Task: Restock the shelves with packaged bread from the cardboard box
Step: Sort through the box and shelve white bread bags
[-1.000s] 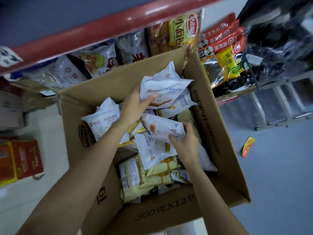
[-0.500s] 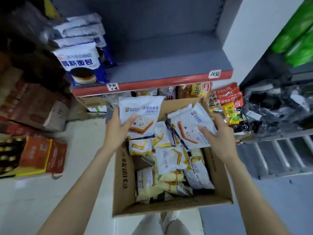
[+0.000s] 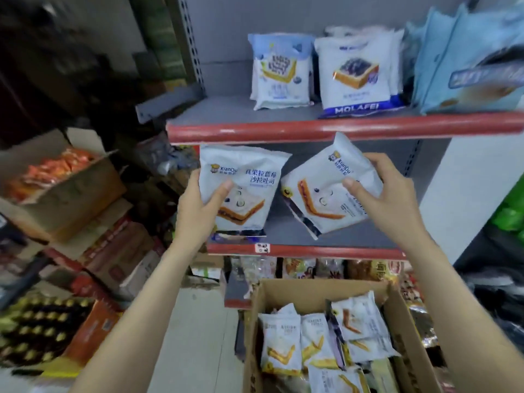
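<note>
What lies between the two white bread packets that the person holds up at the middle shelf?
Nothing: in the head view a narrow gap parts the left packet from the right packet, showing only the grey shelf behind.

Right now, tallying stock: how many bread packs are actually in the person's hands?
2: one upright pack gripped by the left hand, one tilted pack gripped by the right hand, both before the middle shelf.

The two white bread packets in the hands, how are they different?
The left packet is held nearly upright by the left hand, so its print reads straight; the right packet, held by the right hand, is tipped sideways. The left packet hides part of the middle shelf's red edge; the right packet sits fully above that edge. Both are white XianDu packets picturing filled toast.
</note>
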Motion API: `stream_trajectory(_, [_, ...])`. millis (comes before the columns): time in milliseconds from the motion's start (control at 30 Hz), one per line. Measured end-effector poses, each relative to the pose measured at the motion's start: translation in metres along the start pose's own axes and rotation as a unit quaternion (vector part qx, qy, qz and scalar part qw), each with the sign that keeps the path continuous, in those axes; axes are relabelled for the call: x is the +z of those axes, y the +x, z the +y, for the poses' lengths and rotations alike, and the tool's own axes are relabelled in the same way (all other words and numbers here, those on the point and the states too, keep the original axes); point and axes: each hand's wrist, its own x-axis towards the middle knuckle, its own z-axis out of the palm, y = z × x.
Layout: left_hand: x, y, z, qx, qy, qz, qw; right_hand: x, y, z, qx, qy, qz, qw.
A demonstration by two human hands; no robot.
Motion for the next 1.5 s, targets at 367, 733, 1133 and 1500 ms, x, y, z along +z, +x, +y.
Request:
stream_trajectory(367, [-0.017,0.173,0.044,0.128,-0.09,0.04,0.987,0.017,0.099,-0.073,-0.048,0.078,0.233,0.968])
stream_trajectory(733, [0.091,0.285,0.028,-0.042,-0.048,-0.151,0.986,0.011,0.177,-0.071,-0.07,0.066,0.238,0.967])
stream_trajectory(1133, [0.03,0.276,0.003,0.052,-0.015,-0.13,0.99,0.024,0.266,-0.097,-0.107,-0.1,-0.066,0.987])
stream_trajectory(1500, [0.018,0.245,-0.002,0.046,0.205,-0.19,0.959,0.108,0.293,-0.076,-0.099,-0.471,0.029,0.876])
